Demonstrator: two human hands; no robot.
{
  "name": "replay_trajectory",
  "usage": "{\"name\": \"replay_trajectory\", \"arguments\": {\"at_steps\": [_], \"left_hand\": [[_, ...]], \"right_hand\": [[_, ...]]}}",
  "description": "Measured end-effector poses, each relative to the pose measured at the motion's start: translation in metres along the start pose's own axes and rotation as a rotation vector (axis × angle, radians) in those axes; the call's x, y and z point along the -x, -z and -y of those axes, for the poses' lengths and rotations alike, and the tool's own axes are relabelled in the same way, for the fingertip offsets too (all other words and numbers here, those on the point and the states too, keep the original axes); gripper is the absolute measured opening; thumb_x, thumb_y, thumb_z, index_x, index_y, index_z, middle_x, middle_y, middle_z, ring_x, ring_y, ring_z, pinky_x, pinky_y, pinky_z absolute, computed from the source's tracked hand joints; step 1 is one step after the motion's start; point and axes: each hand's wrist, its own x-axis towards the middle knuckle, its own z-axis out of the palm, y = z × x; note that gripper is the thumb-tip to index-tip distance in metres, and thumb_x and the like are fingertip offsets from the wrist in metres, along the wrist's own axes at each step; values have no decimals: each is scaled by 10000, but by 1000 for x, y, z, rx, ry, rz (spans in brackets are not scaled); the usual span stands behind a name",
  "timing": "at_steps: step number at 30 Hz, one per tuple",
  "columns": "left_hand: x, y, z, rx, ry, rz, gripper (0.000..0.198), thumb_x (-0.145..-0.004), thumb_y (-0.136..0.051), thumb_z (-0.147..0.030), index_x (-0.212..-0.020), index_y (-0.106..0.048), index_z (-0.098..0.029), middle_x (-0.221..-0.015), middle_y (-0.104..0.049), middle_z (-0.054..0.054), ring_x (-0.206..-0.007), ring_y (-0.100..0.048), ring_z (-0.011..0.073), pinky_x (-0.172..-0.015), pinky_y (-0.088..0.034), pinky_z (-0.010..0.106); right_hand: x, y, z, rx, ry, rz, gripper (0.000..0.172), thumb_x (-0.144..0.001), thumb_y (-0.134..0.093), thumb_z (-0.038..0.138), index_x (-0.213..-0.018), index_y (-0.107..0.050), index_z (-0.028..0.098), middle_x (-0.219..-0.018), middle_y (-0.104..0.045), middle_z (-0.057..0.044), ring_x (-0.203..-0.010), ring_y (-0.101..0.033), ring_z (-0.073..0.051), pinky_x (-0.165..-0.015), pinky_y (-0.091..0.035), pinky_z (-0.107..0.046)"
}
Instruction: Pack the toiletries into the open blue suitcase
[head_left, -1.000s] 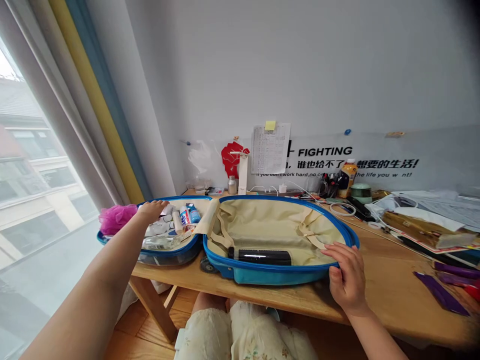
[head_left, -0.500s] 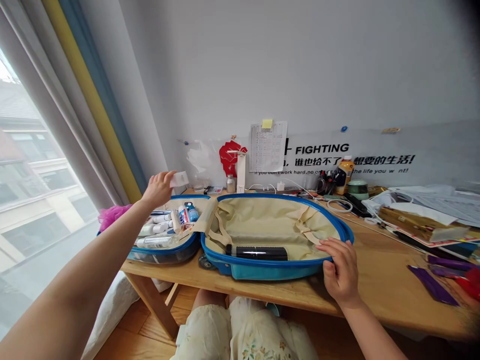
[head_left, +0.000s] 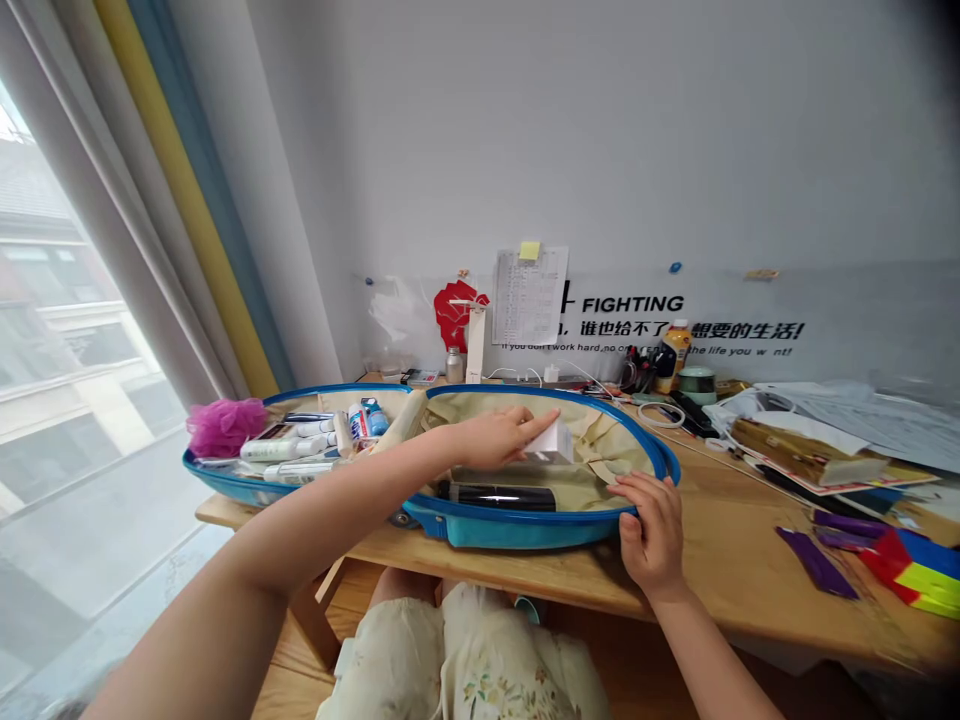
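Observation:
An open blue suitcase (head_left: 495, 532) with a beige lining lies spread on the desk. My left hand (head_left: 499, 437) reaches over its right half, fingers closed on a small white box (head_left: 553, 443). Below that hand, a black cylinder (head_left: 502, 497) rests along the near wall inside. My right hand (head_left: 654, 525) grips the suitcase's near right rim, fingers over the edge and thumb outside, close to a beige strap (head_left: 600, 468). The left half holds white tubes and bottles (head_left: 289, 447), a toothpaste tube (head_left: 358, 420), a blue bottle (head_left: 375, 418) and a pink bath puff (head_left: 226, 427).
Along the back of the wooden desk (head_left: 720, 570) stand a white lamp (head_left: 476, 345), a yellow-labelled bottle (head_left: 673, 357) and a green jar (head_left: 697, 383). Papers (head_left: 840, 420), purple packets (head_left: 816, 562) and a coloured block (head_left: 919, 570) lie at the right.
My left hand has carried the white box rightward and down, from above the left half to over the right half. My right hand stays on the rim. The view has shifted slightly.

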Motion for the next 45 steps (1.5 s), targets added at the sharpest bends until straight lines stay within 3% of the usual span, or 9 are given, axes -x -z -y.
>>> {"name": "replay_trajectory", "arguments": {"at_steps": [4,10,20,30,36,41,43,45], "left_hand": [[-8,-10,-1,39,22,150,744,-950,-422,-319,-1558,-8,-203,-1324,-492,163,-1141,-558,235,-974,-407,337],[-6,-18,10,54,83,254,668,-951,-423,-335,-1553,-158,-225,-1369,-486,177,-1145,-565,251,-977,-411,353],[-9,-27,5,80,92,345,646,-923,-453,-359,-1530,-270,-234,-1372,-498,172,-1270,-483,296,-1042,-371,384],[-9,-39,4,173,171,379,671,-904,-476,-404,-1528,-270,-268,-1449,-452,154,-1297,-484,297,-1045,-392,412],[-8,-46,5,277,199,430,582,-975,-289,-410,-1525,-285,-220,-1507,-430,105,-1347,-455,229,-1106,-345,356],[0,-38,12,304,199,364,595,-984,-289,-385,-1531,-246,-157,-1580,-306,94,-1429,-335,190,-1155,-275,314],[12,-29,26,311,236,228,586,-990,-272,-396,-1534,-233,-183,-1581,-307,86,-1433,-325,192,-1163,-266,339],[31,-19,47,314,349,19,542,-983,-291,-384,-1501,-326,-227,-1532,-406,53,-1396,-385,181,-1152,-291,329]], "right_hand": [[1,0,0,-1,-9,7,255,-925,-380,271,-1028,-610,231,-991,-666,-74,-1064,-600,-233,-1057,-341,-447],[3,-1,-1,-11,-33,12,256,-921,-387,290,-1009,-620,233,-989,-671,-73,-1066,-608,-236,-1058,-348,-456],[-1,1,1,0,4,2,247,-922,-387,259,-1026,-609,226,-994,-664,-76,-1059,-601,-233,-1046,-349,-449],[0,0,-1,-3,12,-1,250,-929,-379,272,-1023,-605,220,-982,-662,-78,-1057,-601,-239,-1046,-343,-455],[2,-1,-2,-2,5,-3,249,-928,-386,288,-1011,-612,226,-978,-667,-77,-1040,-607,-239,-1038,-353,-460],[1,-1,-3,-14,4,-8,256,-934,-383,302,-1001,-618,229,-970,-669,-76,-1033,-611,-236,-1035,-353,-461],[0,-1,-3,-14,3,-8,251,-938,-384,302,-994,-616,228,-966,-669,-75,-1030,-612,-236,-1033,-354,-459],[0,-1,-3,-9,4,-2,256,-942,-377,308,-991,-616,229,-963,-668,-75,-1038,-612,-239,-1032,-353,-460]]}}
